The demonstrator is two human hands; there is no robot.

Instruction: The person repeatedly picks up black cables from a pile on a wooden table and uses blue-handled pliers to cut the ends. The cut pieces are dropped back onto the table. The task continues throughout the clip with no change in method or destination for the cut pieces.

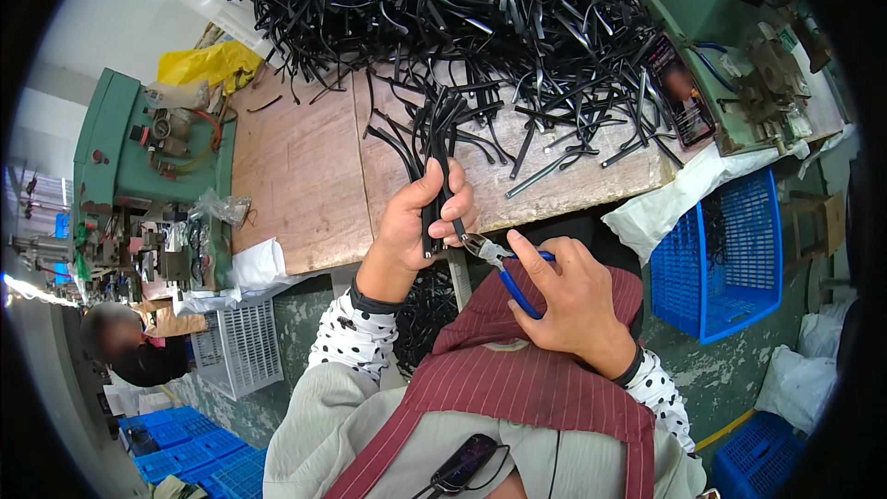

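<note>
Basically, fingers of the left hand [416, 212] grip a bundle of black strips [434, 129] by the near edge of the counter [305, 166], ends protruding, presumably for access, while the right hand [577, 300] holds blue-handled pliers [519, 292] at one strip's tip.

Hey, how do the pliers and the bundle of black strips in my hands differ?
Colour: the pliers have blue handles, while the bundle of black strips is mostly black.
Number: the pliers are one tool; the bundle is several slim pieces.
Pose: the pliers slant in your right hand, tip toward upper left; the bundle runs nearly vertically in the picture, in your left hand.
Shared: both are hand-held.
</note>
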